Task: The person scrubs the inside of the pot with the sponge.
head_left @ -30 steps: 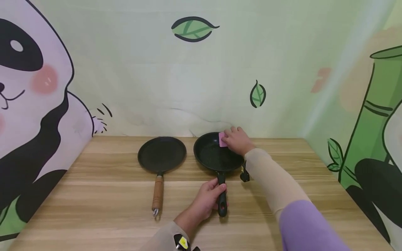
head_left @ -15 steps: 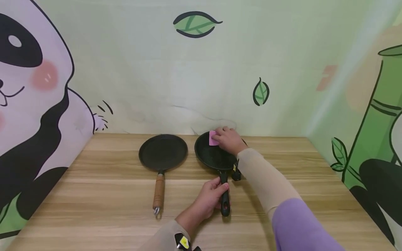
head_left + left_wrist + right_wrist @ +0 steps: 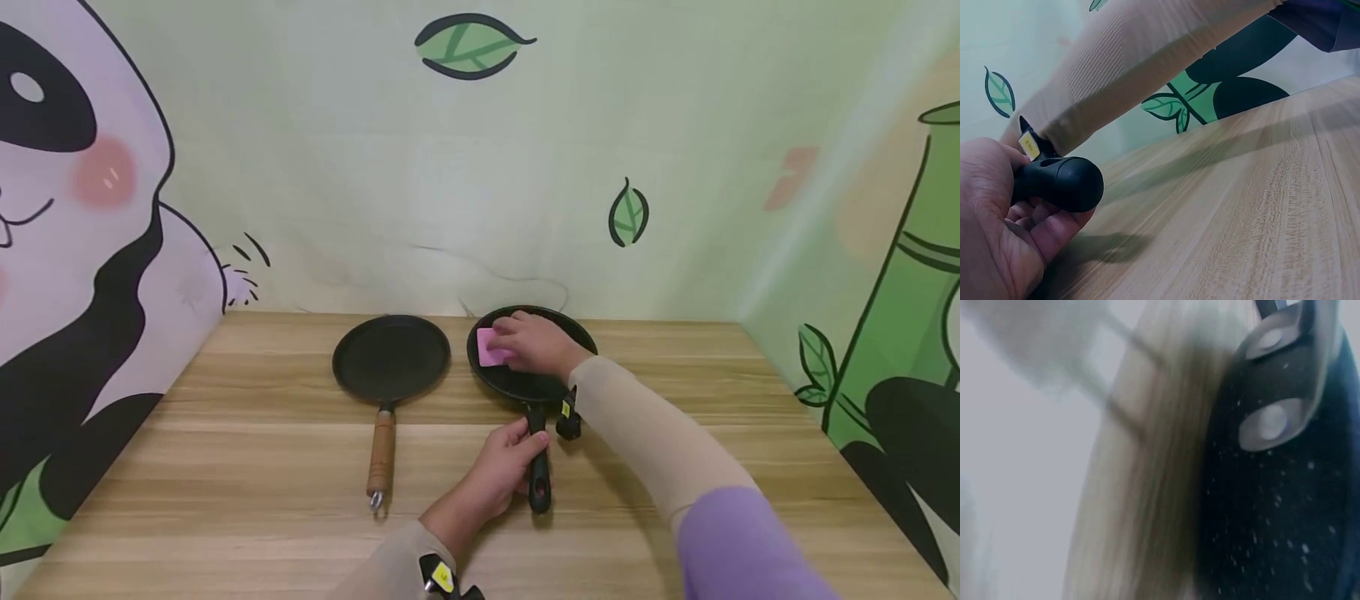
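A black frying pan (image 3: 510,385) lies on the wooden table, its black handle (image 3: 539,483) pointing toward the person. My left hand (image 3: 497,468) grips that handle, thumb on top; the left wrist view shows the fingers curled under the handle's rounded end (image 3: 1075,184). Over the pan's left part, my right hand (image 3: 536,343) holds a pink sponge (image 3: 487,348) against the inside, fingers bent over it. Blurred in the right wrist view, the speckled pan (image 3: 1272,519) shows two rivets; hand and sponge are outside that view.
Left of the frying pan lies a flat black griddle pan (image 3: 392,358) with a wooden handle (image 3: 381,454) and metal hanging loop. Behind the table (image 3: 262,467) stands a printed wall (image 3: 337,167) with a panda and leaves.
My right hand has swept the pink sponge from the pan's upper right across to its left and slightly nearer. The left hand keeps its grip on the handle. The head view tilts slightly down.
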`<state>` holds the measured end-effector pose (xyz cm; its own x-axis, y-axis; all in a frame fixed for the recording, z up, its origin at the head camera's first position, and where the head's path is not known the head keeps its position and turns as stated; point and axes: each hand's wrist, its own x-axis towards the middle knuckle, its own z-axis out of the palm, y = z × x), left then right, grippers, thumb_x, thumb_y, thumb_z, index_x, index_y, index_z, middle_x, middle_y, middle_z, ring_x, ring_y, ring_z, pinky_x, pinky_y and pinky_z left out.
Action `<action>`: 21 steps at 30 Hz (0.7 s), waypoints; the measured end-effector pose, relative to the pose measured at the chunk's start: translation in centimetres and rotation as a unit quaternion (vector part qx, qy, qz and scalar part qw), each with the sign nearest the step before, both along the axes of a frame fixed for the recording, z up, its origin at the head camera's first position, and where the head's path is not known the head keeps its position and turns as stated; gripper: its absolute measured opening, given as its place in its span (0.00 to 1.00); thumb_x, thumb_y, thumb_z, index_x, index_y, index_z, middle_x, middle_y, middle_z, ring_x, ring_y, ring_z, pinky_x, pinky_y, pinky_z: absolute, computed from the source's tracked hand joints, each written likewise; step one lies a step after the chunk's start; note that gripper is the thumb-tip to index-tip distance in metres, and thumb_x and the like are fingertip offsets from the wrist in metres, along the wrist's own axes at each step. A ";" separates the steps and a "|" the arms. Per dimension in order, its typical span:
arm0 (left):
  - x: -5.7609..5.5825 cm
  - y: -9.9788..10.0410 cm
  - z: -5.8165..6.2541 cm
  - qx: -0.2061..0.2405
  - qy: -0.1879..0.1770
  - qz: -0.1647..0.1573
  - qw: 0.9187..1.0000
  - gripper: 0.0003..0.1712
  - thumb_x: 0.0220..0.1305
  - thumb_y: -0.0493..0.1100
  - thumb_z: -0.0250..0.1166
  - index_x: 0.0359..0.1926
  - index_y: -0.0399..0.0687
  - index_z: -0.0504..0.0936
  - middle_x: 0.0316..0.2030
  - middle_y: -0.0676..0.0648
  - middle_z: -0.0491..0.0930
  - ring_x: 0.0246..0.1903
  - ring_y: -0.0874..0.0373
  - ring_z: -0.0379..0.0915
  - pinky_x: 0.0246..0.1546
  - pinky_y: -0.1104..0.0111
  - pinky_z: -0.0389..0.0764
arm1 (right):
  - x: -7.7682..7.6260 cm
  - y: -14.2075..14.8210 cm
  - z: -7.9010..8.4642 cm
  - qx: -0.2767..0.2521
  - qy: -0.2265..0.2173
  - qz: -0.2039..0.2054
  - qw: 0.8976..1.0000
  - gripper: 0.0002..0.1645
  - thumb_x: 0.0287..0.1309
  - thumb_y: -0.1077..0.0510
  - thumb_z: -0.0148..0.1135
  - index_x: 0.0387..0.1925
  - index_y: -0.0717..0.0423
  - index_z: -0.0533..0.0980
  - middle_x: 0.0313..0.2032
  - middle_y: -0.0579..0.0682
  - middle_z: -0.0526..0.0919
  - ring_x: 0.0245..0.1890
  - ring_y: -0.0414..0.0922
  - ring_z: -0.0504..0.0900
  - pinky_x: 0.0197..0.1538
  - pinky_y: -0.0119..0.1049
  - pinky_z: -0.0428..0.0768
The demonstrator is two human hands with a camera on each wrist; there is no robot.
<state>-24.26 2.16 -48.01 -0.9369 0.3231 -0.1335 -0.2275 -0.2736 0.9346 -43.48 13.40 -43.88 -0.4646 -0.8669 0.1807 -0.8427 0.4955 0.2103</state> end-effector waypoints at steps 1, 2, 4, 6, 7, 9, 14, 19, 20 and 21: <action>0.0 0.0 0.0 0.000 0.000 0.000 1.000 0.15 0.66 0.42 0.55 0.42 0.32 0.70 0.25 0.48 0.72 0.17 0.54 0.75 0.14 0.60 0.79 | 0.3 0.1 0.2 0.001 -0.013 0.003 1.000 0.22 0.52 0.50 0.66 0.51 0.41 0.76 0.55 0.51 0.72 0.52 0.49 0.70 0.56 0.42 0.70; 0.0 0.0 0.0 0.000 0.000 -0.001 1.000 0.15 0.66 0.42 0.54 0.43 0.31 0.70 0.25 0.48 0.72 0.17 0.53 0.75 0.14 0.60 0.79 | 0.6 0.2 0.4 0.003 -0.025 0.004 1.000 0.22 0.51 0.50 0.66 0.50 0.40 0.77 0.55 0.50 0.72 0.52 0.48 0.70 0.56 0.42 0.70; -0.1 0.0 0.1 -0.001 -0.001 0.003 1.000 0.15 0.66 0.42 0.54 0.43 0.31 0.70 0.25 0.47 0.72 0.17 0.54 0.74 0.14 0.60 0.79 | 1.2 0.4 0.7 0.009 -0.048 0.003 0.999 0.20 0.52 0.49 0.65 0.49 0.39 0.77 0.54 0.49 0.73 0.52 0.47 0.69 0.57 0.41 0.69; 0.0 -0.1 0.0 -0.002 -0.002 0.005 1.000 0.15 0.66 0.42 0.54 0.44 0.31 0.70 0.26 0.47 0.72 0.17 0.53 0.75 0.14 0.60 0.79 | 1.9 0.6 1.0 0.011 -0.081 -0.004 0.997 0.19 0.52 0.49 0.64 0.48 0.39 0.78 0.54 0.48 0.74 0.54 0.46 0.69 0.59 0.41 0.68; 0.0 -0.1 0.0 -0.004 -0.002 0.006 1.000 0.15 0.66 0.42 0.54 0.44 0.31 0.70 0.26 0.47 0.73 0.18 0.53 0.75 0.14 0.61 0.79 | 2.1 0.7 1.1 0.014 -0.096 -0.009 0.995 0.19 0.52 0.49 0.64 0.48 0.39 0.78 0.54 0.48 0.74 0.54 0.45 0.69 0.59 0.41 0.67; 0.0 -0.2 -0.1 -0.005 -0.004 0.007 1.000 0.16 0.66 0.42 0.54 0.44 0.31 0.70 0.27 0.47 0.73 0.18 0.53 0.75 0.14 0.61 0.79 | 2.6 0.9 1.3 0.018 -0.123 -0.017 0.992 0.18 0.52 0.49 0.62 0.48 0.39 0.78 0.53 0.47 0.75 0.54 0.45 0.70 0.60 0.40 0.67; 0.1 -0.4 -0.3 0.009 -0.004 0.005 1.000 0.19 0.66 0.43 0.55 0.47 0.29 0.69 0.29 0.43 0.74 0.19 0.52 0.76 0.13 0.63 0.78 | 3.4 1.5 1.5 0.022 -0.156 -0.027 0.987 0.19 0.51 0.48 0.61 0.47 0.40 0.79 0.51 0.46 0.77 0.52 0.43 0.73 0.58 0.39 0.68; 0.0 -0.4 -0.4 0.019 -0.005 0.000 1.000 0.21 0.64 0.45 0.57 0.49 0.30 0.70 0.31 0.40 0.75 0.20 0.51 0.77 0.13 0.64 0.78 | 3.1 1.8 0.9 0.001 -0.165 -0.026 0.986 0.19 0.51 0.48 0.59 0.47 0.42 0.79 0.48 0.43 0.79 0.49 0.40 0.75 0.57 0.37 0.69; 0.0 -0.4 -0.4 0.020 -0.006 -0.002 1.000 0.21 0.64 0.45 0.57 0.49 0.31 0.70 0.31 0.40 0.75 0.20 0.51 0.77 0.14 0.64 0.78 | 2.9 1.7 0.8 -0.006 -0.170 -0.028 0.985 0.19 0.51 0.48 0.59 0.46 0.42 0.80 0.48 0.43 0.79 0.49 0.40 0.75 0.57 0.37 0.69; -0.1 -0.3 -0.4 0.019 -0.007 -0.004 1.000 0.21 0.64 0.45 0.57 0.49 0.31 0.70 0.32 0.40 0.75 0.20 0.51 0.77 0.14 0.63 0.79 | 2.7 1.7 0.8 -0.013 -0.177 -0.034 0.984 0.18 0.51 0.48 0.60 0.46 0.43 0.80 0.47 0.43 0.79 0.48 0.40 0.75 0.56 0.36 0.69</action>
